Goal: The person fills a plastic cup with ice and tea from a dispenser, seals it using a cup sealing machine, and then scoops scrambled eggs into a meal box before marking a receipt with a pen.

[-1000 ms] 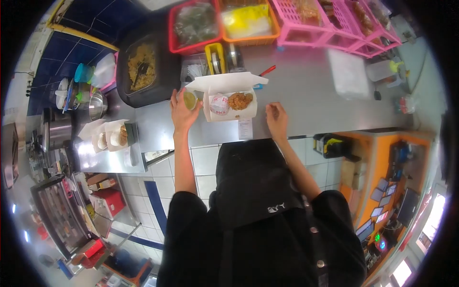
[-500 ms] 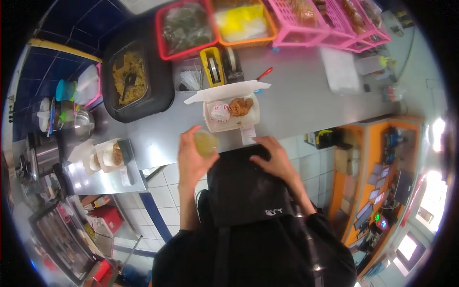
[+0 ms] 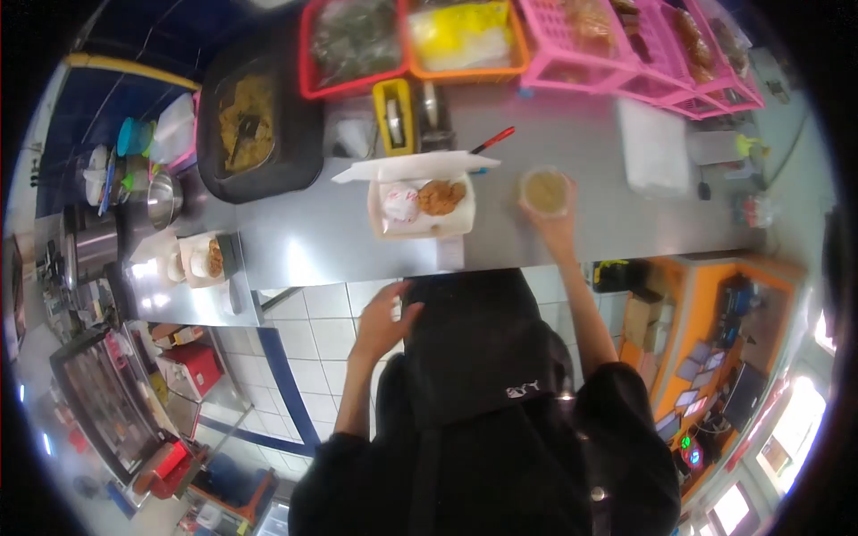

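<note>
My right hand point(image 3: 559, 230) is wrapped round a small clear plastic cup point(image 3: 544, 191) with yellowish contents, over the steel counter to the right of the food box. My left hand point(image 3: 382, 326) is empty, its fingers apart, near the front of my black apron point(image 3: 474, 348). On the counter an open white paper box point(image 3: 422, 229) holds a piece of fried chicken point(image 3: 441, 197) and a round bundle point(image 3: 399, 205) in printed white paper. A paper slip point(image 3: 450, 253) lies at the box's front edge.
Behind the box stand a yellow tape dispenser point(image 3: 394, 116), a red pen point(image 3: 493, 139), red point(image 3: 307, 62) and orange point(image 3: 523, 54) baskets and pink baskets point(image 3: 572, 74). A black container of food point(image 3: 304, 143) is at left. Another open food box point(image 3: 207, 271) sits further left.
The cup has passed from my left hand to my right and moved rightward over the counter. My left hand has let go and dropped back toward my body.
</note>
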`<state>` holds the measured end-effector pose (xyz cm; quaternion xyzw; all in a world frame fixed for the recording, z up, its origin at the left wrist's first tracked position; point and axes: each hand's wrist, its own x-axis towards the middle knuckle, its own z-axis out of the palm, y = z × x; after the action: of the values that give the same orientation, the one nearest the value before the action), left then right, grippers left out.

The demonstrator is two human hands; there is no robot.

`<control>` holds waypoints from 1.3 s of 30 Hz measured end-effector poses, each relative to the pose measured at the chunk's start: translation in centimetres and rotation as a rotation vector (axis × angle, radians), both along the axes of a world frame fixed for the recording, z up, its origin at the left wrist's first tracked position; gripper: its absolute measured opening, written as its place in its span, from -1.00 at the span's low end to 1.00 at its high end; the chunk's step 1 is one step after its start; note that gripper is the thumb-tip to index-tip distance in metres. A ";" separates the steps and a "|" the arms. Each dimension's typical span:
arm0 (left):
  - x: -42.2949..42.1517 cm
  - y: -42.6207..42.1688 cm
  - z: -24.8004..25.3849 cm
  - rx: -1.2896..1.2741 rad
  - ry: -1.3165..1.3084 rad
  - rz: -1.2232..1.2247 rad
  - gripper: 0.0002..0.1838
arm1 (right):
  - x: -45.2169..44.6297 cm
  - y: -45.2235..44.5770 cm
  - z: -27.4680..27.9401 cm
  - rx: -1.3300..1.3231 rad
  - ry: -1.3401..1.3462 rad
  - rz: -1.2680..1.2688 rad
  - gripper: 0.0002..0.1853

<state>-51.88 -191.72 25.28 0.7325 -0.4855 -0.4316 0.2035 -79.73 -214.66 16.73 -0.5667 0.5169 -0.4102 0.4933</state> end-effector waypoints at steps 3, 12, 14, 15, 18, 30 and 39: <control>1.0 6.7 -5.4 0.126 -0.259 0.183 -0.54 | 1.1 -4.7 0.0 0.041 -0.021 -0.057 -0.26; -7.9 21.6 -18.7 0.696 0.157 0.639 -0.74 | -8.6 -10.4 -2.2 -0.187 0.383 0.239 -0.44; -9.5 20.5 -17.7 0.654 0.162 0.648 -0.75 | -14.8 -14.7 -0.9 0.012 0.305 0.104 -0.86; -9.8 19.5 -17.3 0.630 0.171 0.651 -0.75 | -17.6 -17.3 -1.6 -0.076 0.246 -0.191 -0.85; -9.7 16.8 -16.0 0.540 0.189 0.706 -0.74 | -27.3 -28.2 -1.5 -0.269 0.112 -0.590 -0.64; -8.7 8.3 -9.7 0.293 0.030 0.668 -0.67 | -30.0 -38.4 -4.5 -0.507 0.518 -0.699 -0.78; -5.1 10.9 -9.5 0.475 -0.202 0.304 -0.73 | -30.2 -49.8 -8.3 -0.210 0.571 -0.527 -0.65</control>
<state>-57.02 -180.85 15.73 0.8632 -0.2735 -0.4226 0.0392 -109.90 -264.46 8.46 -0.5533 0.7160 -0.3994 0.1473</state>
